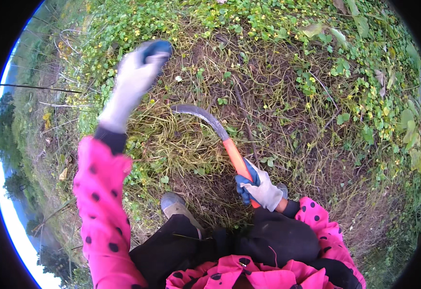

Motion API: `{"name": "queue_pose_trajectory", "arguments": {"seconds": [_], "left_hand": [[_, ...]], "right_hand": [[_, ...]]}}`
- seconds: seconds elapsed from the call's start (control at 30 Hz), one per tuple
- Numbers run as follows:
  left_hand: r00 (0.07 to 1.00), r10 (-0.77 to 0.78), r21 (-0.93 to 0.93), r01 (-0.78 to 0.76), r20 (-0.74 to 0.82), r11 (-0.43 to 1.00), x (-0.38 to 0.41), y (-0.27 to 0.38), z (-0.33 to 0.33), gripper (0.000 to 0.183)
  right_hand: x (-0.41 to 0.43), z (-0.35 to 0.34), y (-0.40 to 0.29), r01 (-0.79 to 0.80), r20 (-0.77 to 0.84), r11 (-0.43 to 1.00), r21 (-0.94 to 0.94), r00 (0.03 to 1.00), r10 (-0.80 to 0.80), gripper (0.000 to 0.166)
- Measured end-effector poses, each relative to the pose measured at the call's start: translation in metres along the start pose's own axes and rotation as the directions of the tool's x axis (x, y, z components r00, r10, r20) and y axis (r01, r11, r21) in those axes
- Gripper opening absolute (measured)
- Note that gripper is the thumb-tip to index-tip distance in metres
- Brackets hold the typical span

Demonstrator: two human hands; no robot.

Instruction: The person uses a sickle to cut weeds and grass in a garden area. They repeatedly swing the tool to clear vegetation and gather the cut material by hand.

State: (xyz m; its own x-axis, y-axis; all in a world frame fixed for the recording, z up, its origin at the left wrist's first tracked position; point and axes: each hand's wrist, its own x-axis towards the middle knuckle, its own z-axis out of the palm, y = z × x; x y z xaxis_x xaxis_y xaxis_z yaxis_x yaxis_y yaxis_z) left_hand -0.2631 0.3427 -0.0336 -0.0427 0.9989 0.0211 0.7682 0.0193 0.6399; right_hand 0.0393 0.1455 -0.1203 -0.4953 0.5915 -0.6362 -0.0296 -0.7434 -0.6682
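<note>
My right hand (262, 188), in a white and blue work glove, grips the orange handle (237, 157) of a sickle. The sickle's curved dark metal blade (205, 115) points up and to the left, over cut or pulled stems. My left hand (141, 67), in a matching glove, is raised at the upper left near leafy ground plants. Motion blur hides its fingers, and I cannot tell whether anything is in them. Below it lies a heap of yellow-green stems (159, 141), left of the blade.
Low green plants with small yellow flowers (228, 18) cover the ground ahead. Brown soil with loose stems (279, 108) spreads in the middle. A thin stick (244, 112) lies right of the blade. My boot (176, 206) stands below the heap. The slope falls away at left, towards trees (6, 126).
</note>
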Motion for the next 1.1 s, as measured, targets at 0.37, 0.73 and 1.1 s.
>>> {"name": "queue_pose_trajectory", "arguments": {"seconds": [0.37,0.73,1.1], "left_hand": [[0.912,-0.229,0.581,-0.012,0.339,0.814,0.012,-0.094,0.087,0.080],[0.932,-0.149,0.566,-0.068,0.329,0.822,0.005,-0.126,0.088,0.044],[0.902,0.280,0.488,-0.417,0.330,0.767,-0.089,-0.109,0.057,0.027]], "right_hand": [[-0.006,-0.027,0.009,0.381,-0.024,0.493,-0.782,0.772,-0.635,0.061],[0.093,-0.028,-0.076,0.148,-0.103,0.844,-0.516,0.967,-0.233,0.058],[0.018,-0.043,0.004,0.121,-0.218,0.897,-0.425,0.948,-0.231,0.064]]}}
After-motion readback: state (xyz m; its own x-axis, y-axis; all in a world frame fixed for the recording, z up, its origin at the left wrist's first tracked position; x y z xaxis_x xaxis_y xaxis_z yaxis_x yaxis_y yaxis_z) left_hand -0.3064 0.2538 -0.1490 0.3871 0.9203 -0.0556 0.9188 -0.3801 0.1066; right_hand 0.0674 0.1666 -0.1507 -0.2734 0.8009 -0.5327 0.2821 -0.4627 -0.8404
